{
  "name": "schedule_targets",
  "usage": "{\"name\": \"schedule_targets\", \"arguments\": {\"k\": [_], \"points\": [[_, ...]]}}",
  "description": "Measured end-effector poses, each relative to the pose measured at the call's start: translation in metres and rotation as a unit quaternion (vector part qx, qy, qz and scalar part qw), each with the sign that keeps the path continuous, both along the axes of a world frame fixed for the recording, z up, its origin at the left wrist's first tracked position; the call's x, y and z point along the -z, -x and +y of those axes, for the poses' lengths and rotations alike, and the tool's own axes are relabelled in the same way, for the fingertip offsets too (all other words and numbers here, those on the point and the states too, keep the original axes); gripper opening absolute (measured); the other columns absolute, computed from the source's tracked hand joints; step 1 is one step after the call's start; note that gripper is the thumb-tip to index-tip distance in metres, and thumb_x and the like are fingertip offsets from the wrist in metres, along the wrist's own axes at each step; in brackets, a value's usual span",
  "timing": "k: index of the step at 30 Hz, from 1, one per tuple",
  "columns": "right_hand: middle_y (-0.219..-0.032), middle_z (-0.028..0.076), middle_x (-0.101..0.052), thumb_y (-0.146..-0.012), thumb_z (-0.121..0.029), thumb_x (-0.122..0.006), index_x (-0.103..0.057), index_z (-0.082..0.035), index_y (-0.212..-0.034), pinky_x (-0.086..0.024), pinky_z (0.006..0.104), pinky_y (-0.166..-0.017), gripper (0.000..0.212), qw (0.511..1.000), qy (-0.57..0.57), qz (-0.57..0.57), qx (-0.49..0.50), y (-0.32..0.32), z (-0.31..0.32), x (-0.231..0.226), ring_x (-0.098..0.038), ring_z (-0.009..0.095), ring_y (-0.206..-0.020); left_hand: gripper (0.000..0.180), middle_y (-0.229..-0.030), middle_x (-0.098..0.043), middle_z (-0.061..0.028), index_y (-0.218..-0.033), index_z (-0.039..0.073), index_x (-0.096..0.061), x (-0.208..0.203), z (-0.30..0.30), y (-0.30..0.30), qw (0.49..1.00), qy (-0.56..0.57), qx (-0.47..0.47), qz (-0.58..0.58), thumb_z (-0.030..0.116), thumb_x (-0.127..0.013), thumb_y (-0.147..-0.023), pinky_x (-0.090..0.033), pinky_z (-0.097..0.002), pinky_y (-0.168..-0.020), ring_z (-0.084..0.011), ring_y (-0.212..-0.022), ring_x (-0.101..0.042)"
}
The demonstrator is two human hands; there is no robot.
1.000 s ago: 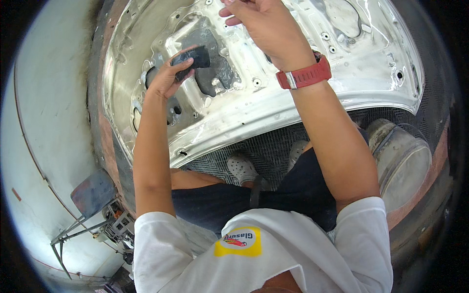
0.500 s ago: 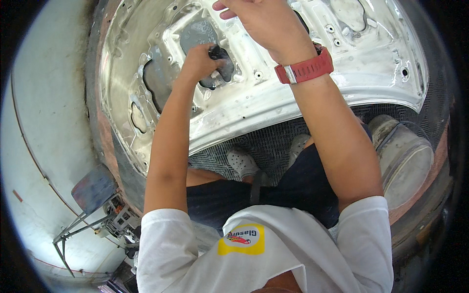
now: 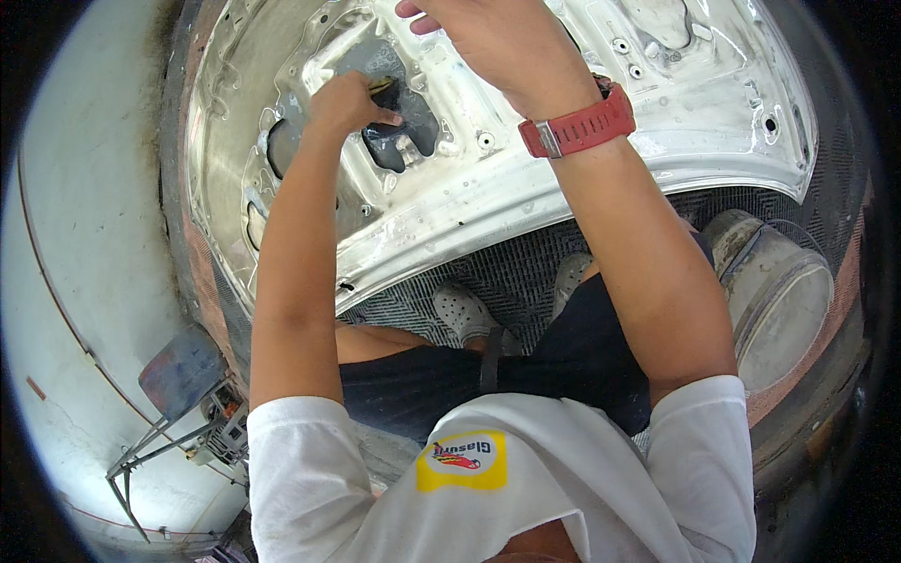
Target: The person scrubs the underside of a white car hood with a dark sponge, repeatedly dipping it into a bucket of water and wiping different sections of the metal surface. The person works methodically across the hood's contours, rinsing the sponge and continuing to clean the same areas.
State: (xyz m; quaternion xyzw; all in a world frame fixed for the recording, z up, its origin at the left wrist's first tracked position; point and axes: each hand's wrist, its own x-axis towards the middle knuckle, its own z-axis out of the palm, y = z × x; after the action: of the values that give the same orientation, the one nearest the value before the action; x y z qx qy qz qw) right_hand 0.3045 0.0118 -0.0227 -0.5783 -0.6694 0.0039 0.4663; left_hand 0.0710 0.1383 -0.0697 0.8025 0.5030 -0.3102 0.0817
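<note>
A white, wet-looking car hood (image 3: pixel 449 218) lies with its ribbed, cut-out inner side up. My left hand (image 3: pixel 343 101) reaches to a grey recess beside a dark opening (image 3: pixel 422 122) in it. Between its thumb and fingers shows a small dark, thin piece with a yellowish edge (image 3: pixel 383 86), which the hand seems to grip; most of it is hidden. My right hand (image 3: pixel 502 47) is over the middle of the hood at the upper edge, with a red-strapped watch (image 3: pixel 587 125) on the wrist. Two of its fingertips show stretched out; the other fingers are cut off or hidden.
A lidded, dirty whitish bucket (image 3: pixel 779 310) stands on the right. My clog-shod feet (image 3: pixel 462 314) are on a dark patterned mat (image 3: pixel 413 314) below the hood's near edge. At left are a pale wall (image 3: pixel 84 188) and a metal-framed machine (image 3: pixel 211 422).
My left hand has moved left and slightly up across the recess, uncovering more of the dark opening. My right hand has shifted only slightly left. The view has shifted a little.
</note>
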Motion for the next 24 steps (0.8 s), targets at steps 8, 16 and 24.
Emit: {"name": "schedule_targets", "arguments": {"k": [8,16,24], "points": [[-0.115,0.02,-0.071,-0.103,-0.014,-0.056,-0.071,-0.004,-0.114,-0.05,0.0505,-0.1,0.021,0.999,0.003,0.034,0.016,0.004,0.005,0.004,-0.065,0.041,-0.11,0.071,-0.101,-0.081,-0.016,-0.104,0.007,-0.081,-0.002,-0.018,0.016,0.999,-0.03,-0.008,-0.004,0.063,-0.096,-0.062,-0.062,-0.048,-0.085,-0.0355,-0.099,-0.078],[-0.116,0.02,-0.071,-0.097,-0.011,-0.061,-0.072,-0.003,-0.115,-0.05,0.0496,-0.102,0.022,0.999,-0.047,0.024,-0.006,0.001,0.009,0.02,-0.066,0.038,-0.112,0.064,-0.096,-0.08,-0.016,-0.101,0.008,-0.082,-0.011,-0.043,0.012,0.987,0.014,0.158,0.026,0.057,-0.097,-0.062,-0.062,-0.0487,-0.083,-0.037,-0.097,-0.077],[-0.114,0.017,-0.072,-0.095,-0.01,-0.061,-0.072,-0.004,-0.114,-0.051,0.0486,-0.097,0.023,0.999,-0.026,0.04,0.005,0.005,0.007,0.014,-0.067,0.036,-0.108,0.056,-0.091,-0.078,-0.0182,-0.095,0.005,-0.08,0.0,-0.03,0.022,0.972,0.073,0.221,-0.037,0.049,-0.097,-0.065,-0.061,-0.0482,-0.083,-0.04,-0.093,-0.076]]}}
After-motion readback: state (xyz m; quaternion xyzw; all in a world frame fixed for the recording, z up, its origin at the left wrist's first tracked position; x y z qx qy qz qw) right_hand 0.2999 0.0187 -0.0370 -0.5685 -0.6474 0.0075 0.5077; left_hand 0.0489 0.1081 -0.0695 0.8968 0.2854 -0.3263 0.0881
